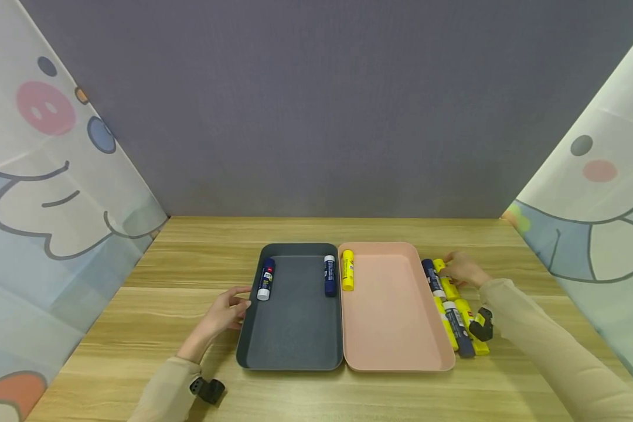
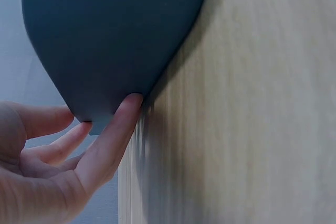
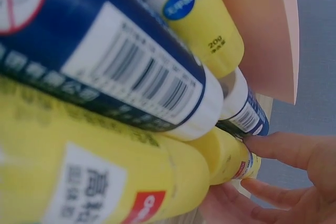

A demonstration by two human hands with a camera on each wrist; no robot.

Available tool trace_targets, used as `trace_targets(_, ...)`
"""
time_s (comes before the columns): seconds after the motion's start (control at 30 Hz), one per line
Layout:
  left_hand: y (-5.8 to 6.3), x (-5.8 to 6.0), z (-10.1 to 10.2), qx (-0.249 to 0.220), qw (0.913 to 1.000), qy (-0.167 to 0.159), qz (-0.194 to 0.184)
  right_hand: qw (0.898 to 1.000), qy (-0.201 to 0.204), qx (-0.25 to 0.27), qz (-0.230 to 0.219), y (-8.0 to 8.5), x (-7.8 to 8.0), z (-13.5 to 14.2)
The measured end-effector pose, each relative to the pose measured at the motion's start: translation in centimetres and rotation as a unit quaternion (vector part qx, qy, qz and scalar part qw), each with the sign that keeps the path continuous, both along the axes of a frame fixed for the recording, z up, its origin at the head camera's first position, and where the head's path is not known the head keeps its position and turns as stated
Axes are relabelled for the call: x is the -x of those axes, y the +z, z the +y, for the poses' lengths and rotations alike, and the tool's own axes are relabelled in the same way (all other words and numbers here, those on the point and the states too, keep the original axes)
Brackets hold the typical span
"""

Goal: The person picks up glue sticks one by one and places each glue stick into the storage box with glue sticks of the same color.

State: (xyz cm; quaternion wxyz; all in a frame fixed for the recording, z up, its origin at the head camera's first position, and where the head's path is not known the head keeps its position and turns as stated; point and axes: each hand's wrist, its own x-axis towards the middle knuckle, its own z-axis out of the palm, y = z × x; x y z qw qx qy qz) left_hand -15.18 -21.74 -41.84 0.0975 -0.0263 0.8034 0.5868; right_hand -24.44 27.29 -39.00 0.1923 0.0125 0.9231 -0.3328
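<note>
Right hand pinched yellow glue stick between fingers, two o'clock of pink tray, beside navy glue stick. Left hand, fingers spread, touched grey tray at nine o'clock side.

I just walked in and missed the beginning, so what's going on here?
A person's right hand pinches a yellow glue stick beside the pink tray; four other glue sticks lie near it. The left hand touches the dark gray tray's outer side. Two navy glue sticks lie in the dark gray tray, and one more yellow stick in the pink tray.
</note>
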Motion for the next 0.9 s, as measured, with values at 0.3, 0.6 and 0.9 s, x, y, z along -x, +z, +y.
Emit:
trace_targets(0.3,0.0,0.0,0.0,0.001,1.0000,0.001,0.000,1.000,-0.001,0.002,0.000,-0.1,0.1,0.1)
trace_targets(0.6,-0.1,0.1,0.0,-0.008,1.0000,0.000,-0.001,0.999,-0.021,0.029,-0.009,0.5,0.3,0.1)
trace_targets(0.9,0.0,0.0,0.1,0.002,1.0000,0.005,-0.003,0.999,-0.003,0.042,0.013,1.9,0.2,-0.1)
